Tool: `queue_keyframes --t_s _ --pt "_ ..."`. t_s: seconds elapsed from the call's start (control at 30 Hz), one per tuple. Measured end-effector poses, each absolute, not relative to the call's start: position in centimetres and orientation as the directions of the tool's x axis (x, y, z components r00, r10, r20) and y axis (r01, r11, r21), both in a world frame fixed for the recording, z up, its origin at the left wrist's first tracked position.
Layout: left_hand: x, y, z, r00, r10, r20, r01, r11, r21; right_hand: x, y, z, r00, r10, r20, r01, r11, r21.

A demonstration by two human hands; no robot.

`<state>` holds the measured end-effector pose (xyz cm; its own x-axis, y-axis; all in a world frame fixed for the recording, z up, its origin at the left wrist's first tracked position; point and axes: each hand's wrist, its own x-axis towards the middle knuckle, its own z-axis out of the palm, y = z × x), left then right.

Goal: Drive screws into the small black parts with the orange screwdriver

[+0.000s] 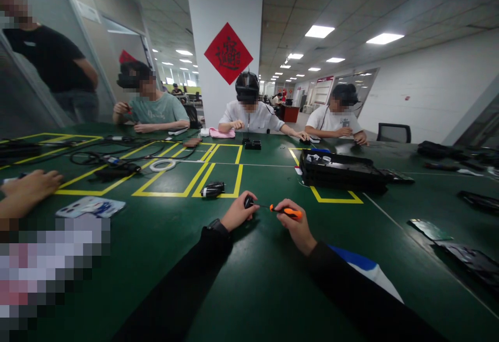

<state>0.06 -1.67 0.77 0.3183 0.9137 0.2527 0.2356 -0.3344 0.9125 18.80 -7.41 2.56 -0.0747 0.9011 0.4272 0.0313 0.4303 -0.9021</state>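
I'm in an office-like workshop: rectangular white ceiling lights [319,31], a black mesh-backed chair [393,133], and a broad green table [253,279] marked with yellow tape rectangles [159,194].

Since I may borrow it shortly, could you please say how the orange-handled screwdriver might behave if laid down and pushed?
The screwdriver would probably feel stiff, given its straight, thin shaft. Its handle looks rounded, so it may roll on the table.

Screwdriver hdl [293,213] orange w/ blk; small pt [248,201] blk; tbl [249,285] dk grn w/ yel tape [161,194]; slvs [175,285] blk; cloth [360,261] blu & wht; diamond sign [228,53] red, blk chars
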Motion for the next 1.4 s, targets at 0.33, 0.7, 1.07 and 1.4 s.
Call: queue_keyframes --t_s 0.33,0.7,1.07,1.4 --pt "0.1 -1.6 0.5 0.311 0.909 0.276 0.233 -0.355 0.905 18.2 -8.6 3.3 -0.143 0.902 0.407 0.060 0.419 -0.906" --pt "0.1 -1.4 0.6 0.334 0.903 0.269 0.233 -0.356 0.905 18.6 -8.4 3.3 -0.160 0.864 0.477 0.121 0.497 -0.859" --pt "0.1 -1.6 0.7 0.326 0.910 0.256 0.233 -0.340 0.911 18.4 -8.4 3.2 -0.108 0.922 0.372 0.075 0.381 -0.922" --pt "0.0 -1.4 0.5 0.347 0.902 0.257 0.238 -0.350 0.906 18.4 -8.3 3.4 -0.087 0.889 0.450 0.128 0.458 -0.880"
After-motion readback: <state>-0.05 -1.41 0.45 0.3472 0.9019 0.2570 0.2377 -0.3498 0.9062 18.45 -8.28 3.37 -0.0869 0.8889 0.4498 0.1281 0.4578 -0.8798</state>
